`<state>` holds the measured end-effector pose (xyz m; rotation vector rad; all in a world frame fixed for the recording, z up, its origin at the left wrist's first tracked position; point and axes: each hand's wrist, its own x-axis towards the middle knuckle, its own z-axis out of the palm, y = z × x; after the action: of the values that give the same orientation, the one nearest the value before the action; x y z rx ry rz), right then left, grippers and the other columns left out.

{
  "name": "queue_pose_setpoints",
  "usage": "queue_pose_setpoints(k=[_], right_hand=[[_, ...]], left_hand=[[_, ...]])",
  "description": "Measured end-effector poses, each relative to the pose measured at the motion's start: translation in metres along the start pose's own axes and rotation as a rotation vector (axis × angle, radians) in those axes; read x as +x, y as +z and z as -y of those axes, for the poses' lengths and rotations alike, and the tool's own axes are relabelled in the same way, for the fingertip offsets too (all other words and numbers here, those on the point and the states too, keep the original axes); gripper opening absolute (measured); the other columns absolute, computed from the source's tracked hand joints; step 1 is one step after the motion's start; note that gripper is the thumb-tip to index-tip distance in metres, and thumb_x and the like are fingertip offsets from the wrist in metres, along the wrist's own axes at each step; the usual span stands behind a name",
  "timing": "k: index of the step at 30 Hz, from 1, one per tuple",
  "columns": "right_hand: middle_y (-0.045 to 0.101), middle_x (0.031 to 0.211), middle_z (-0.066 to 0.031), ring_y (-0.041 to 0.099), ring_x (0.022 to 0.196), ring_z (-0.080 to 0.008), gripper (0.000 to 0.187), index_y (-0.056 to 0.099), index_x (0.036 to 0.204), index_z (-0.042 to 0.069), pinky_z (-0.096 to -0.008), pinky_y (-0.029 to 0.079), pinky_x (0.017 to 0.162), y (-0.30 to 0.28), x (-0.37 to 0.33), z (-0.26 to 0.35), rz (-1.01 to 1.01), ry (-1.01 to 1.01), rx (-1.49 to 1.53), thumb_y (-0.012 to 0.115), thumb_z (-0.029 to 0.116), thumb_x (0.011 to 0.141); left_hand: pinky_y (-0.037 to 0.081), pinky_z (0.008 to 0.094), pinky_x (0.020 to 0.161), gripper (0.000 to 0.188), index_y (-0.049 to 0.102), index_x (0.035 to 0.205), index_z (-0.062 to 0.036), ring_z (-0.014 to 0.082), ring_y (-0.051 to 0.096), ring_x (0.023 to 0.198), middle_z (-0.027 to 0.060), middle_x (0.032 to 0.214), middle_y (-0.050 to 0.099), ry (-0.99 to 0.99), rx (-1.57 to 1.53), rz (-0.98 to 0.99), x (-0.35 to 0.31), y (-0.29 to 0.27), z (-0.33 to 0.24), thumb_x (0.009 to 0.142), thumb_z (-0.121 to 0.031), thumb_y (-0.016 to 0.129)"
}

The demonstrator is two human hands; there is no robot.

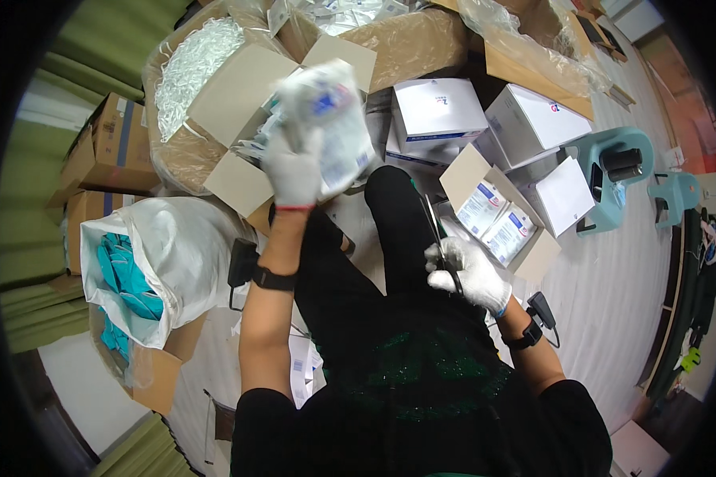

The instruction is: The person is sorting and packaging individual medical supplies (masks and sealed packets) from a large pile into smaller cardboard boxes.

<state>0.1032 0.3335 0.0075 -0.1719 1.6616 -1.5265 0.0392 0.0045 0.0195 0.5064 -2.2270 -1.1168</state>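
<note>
Left hand (294, 165), white glove, between 10 and 11 o'clock in view: fingers closed on a bag (338, 143). Bag clear/white with blue print, motion-blurred, at about 11:30, over the right side of an open carton (229, 97). Carton flaps spread out, pale packs (269, 127) inside. Can't tell if the bag touches the carton.

Right hand (471, 277), also gloved, between 3 and 4 o'clock: fingers wrapped round the black handles of scissors (433, 219), blades pointing to about 11:30. Can't tell if blades are apart.

Open box (535, 256) at 3 o'clock, just beyond the right hand, with printed pouches (497, 222) in it, tilted toward the person. White box (437, 107) at 1, stacked on another; second white box (507, 127) at 2. Teal stool (652, 151) between 2 and 3, black item on it.

White sack (195, 246) at 9, mouth open, teal pieces (129, 278) showing. Lined carton at 10:30 full of white strips (199, 67). Brown carton (123, 143) near 10. Pale floor (593, 318) at 4.
</note>
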Motion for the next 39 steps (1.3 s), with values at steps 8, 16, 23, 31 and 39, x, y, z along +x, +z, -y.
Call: queue_pose_setpoints(k=[8,16,23,31,39], right_hand=[[0.066,0.100,-0.0057,0.062,0.091,-0.0119,0.045,0.059,0.115,-0.002,-0.0273,0.052,0.082,0.003,-0.006,-0.007,-0.133,-0.065,-0.004,0.080,0.019,0.082],[0.065,0.065,-0.0080,0.061,0.056,-0.0138,0.034,0.066,0.093,-0.005,-0.0284,0.049,0.051,-0.072,0.030,-0.087,-0.756,0.197,-0.077,0.070,0.028,0.085],[0.067,0.092,-0.0114,0.063,0.077,-0.0188,0.054,0.059,0.121,-0.007,-0.0314,0.050,0.065,-0.164,0.081,-0.179,-0.822,0.175,-0.130,0.073,0.030,0.084],[0.063,0.080,-0.0068,0.057,0.060,-0.0180,0.046,0.061,0.115,0.000,-0.0332,0.048,0.052,-0.154,0.155,-0.191,-1.011,0.362,0.267,0.077,0.009,0.073],[0.071,0.085,-0.0212,0.071,0.083,-0.0329,0.038,0.071,0.094,0.000,-0.0369,0.054,0.075,-0.168,0.142,-0.204,-0.976,0.605,-0.322,0.066,0.029,0.070]], left_hand=[[0.052,0.0313,0.078,0.041,0.063,0.107,0.0093,0.0174,0.064,0.089,0.0128,0.103,0.068,-0.740,-0.197,0.051,0.073,-0.018,0.092,0.081,-0.018,0.077],[0.049,0.0332,0.097,0.038,0.055,0.127,0.0051,0.0236,0.062,0.111,0.0163,0.122,0.063,-0.115,-0.030,-0.042,-0.048,0.018,0.039,0.091,-0.004,0.063],[0.051,0.0304,0.091,0.021,0.066,0.112,0.0038,0.0185,0.067,0.099,0.0118,0.108,0.069,-0.226,-0.076,0.280,-0.135,0.030,0.051,0.093,-0.002,0.058],[0.054,0.0268,0.083,0.018,0.068,0.106,0.0056,0.0154,0.069,0.088,0.0103,0.099,0.071,-0.473,-0.105,0.349,-0.153,0.029,0.052,0.093,-0.001,0.056],[0.054,0.0258,0.082,0.019,0.067,0.109,0.0065,0.0152,0.067,0.090,0.0107,0.104,0.069,-0.454,-0.107,0.440,-0.148,0.045,0.034,0.095,0.000,0.056]])
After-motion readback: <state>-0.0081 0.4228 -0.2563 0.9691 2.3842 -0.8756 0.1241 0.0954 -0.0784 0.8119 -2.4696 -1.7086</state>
